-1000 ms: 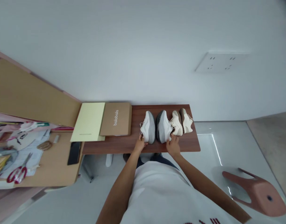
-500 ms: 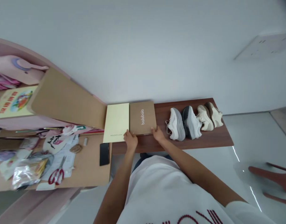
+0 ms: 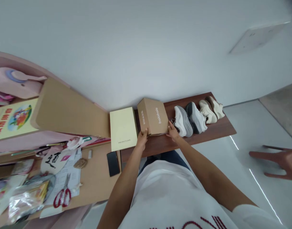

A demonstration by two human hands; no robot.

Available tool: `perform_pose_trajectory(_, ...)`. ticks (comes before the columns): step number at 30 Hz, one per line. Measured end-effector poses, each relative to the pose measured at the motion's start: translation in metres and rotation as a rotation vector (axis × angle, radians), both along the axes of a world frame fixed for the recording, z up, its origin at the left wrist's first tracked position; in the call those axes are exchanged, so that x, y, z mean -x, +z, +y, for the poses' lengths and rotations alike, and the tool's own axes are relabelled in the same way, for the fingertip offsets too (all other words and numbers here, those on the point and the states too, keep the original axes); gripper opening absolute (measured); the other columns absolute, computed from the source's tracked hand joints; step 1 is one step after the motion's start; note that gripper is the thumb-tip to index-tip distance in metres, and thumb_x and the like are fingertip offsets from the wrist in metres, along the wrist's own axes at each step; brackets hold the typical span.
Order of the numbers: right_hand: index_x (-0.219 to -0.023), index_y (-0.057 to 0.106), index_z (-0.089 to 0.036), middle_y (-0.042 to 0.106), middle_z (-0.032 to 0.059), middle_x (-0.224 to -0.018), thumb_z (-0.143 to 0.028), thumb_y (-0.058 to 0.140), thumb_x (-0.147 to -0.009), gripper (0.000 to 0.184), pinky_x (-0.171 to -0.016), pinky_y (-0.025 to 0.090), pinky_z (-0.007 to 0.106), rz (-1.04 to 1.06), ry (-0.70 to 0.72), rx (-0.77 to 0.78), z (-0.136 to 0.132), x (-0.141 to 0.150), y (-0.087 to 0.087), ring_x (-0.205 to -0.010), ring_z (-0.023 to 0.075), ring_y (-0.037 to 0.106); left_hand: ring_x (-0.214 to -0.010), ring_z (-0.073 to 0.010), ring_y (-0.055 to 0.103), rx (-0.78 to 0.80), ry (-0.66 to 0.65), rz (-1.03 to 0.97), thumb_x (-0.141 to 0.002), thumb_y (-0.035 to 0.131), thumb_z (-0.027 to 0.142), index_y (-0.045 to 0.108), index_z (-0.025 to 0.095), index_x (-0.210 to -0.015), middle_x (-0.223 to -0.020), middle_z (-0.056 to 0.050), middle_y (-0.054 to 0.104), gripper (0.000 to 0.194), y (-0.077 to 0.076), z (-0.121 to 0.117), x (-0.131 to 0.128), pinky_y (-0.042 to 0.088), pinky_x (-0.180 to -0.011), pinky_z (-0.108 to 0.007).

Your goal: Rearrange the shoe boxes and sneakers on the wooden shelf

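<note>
Both hands grip a brown cardboard shoe box [image 3: 153, 115] printed "balabala", which is lifted and tilted above the dark wooden bench [image 3: 208, 133]. My left hand [image 3: 143, 137] holds its near left corner. My right hand [image 3: 172, 132] clasps its near right corner. Beside the box on the left lies a pale yellow box [image 3: 123, 128]. To its right stand a pair of white and grey sneakers [image 3: 189, 121] and a smaller pair of cream sneakers [image 3: 211, 109].
A light wooden desk [image 3: 93, 178] at the left carries a black phone [image 3: 113, 163], red scissors [image 3: 62, 196], papers and plastic bags. Pink shelves with books rise behind it. A pink stool [image 3: 279, 160] stands on the glossy white floor at the right.
My hands left the white and grey sneakers, moved left to the brown box, and have now raised and tilted it off the bench. The view has swung left.
</note>
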State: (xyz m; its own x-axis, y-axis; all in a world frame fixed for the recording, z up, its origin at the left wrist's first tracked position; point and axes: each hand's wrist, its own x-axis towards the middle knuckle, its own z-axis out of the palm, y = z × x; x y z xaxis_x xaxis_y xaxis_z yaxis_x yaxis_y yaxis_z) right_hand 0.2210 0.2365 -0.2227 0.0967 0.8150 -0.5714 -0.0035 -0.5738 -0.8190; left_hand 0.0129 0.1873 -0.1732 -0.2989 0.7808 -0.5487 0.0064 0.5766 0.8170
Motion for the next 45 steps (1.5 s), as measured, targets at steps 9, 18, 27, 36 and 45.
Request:
perform_pose_trajectory(9,-0.129,0.064,-0.031,0.072,0.007,-0.125,-0.068,0.038,-0.096,0.056,-0.094,0.055,0.047,0.253,0.215,0.056,-0.025,0.019,0.03,-0.115,0.0259,0.066,-0.137,-0.0256,0.05,-0.222,0.093,0.248,-0.093,0.06,0.046,0.04,0.018,-0.152,-0.149,-0.015,0.052,0.067,0.029,-0.036,-0.06,0.037,-0.116,-0.039)
perform_pose_trajectory(18,-0.132,0.058,-0.031,0.071,0.0067,-0.122,-0.053,0.055,-0.092,0.045,-0.084,0.06,0.043,0.274,0.091,0.062,-0.032,-0.011,0.028,-0.11,0.0255,0.067,-0.152,-0.0312,0.027,-0.147,-0.237,0.512,-0.096,0.048,0.045,0.038,0.019,-0.156,-0.163,-0.016,0.033,0.066,0.032,-0.048,-0.101,0.018,-0.124,-0.048)
perform_pose_trajectory(27,-0.125,0.061,-0.029,0.069,0.0071,-0.126,-0.055,0.069,-0.08,0.053,-0.072,0.056,0.031,0.102,0.06,0.101,-0.033,-0.036,-0.006,-0.108,0.0245,0.067,-0.147,-0.0293,0.039,-0.172,-0.448,0.307,-0.09,0.053,0.037,0.056,0.017,-0.142,-0.153,-0.016,0.05,0.056,-0.002,-0.052,-0.111,0.026,-0.123,-0.046)
perform_pose_trajectory(36,-0.132,0.059,-0.023,0.069,0.0124,-0.126,-0.062,0.053,-0.086,0.06,-0.083,0.059,0.041,-0.183,0.01,-0.084,-0.043,-0.019,-0.006,-0.112,0.0274,0.064,-0.152,-0.0316,0.03,0.028,-0.111,0.382,-0.089,0.056,0.029,0.041,0.006,-0.149,-0.158,-0.026,0.037,0.066,-0.015,-0.032,-0.046,0.018,-0.125,-0.044)
perform_pose_trajectory(45,-0.143,0.049,-0.01,0.047,0.0223,-0.151,-0.043,0.053,-0.091,0.062,-0.122,0.025,0.057,-0.596,0.139,-0.405,-0.063,0.01,0.034,-0.145,0.0356,0.037,-0.15,-0.0247,0.034,-0.161,-0.072,0.41,-0.096,0.05,0.038,0.042,0.02,-0.149,-0.159,-0.015,0.041,0.056,-0.002,-0.079,0.017,0.024,-0.124,-0.04)
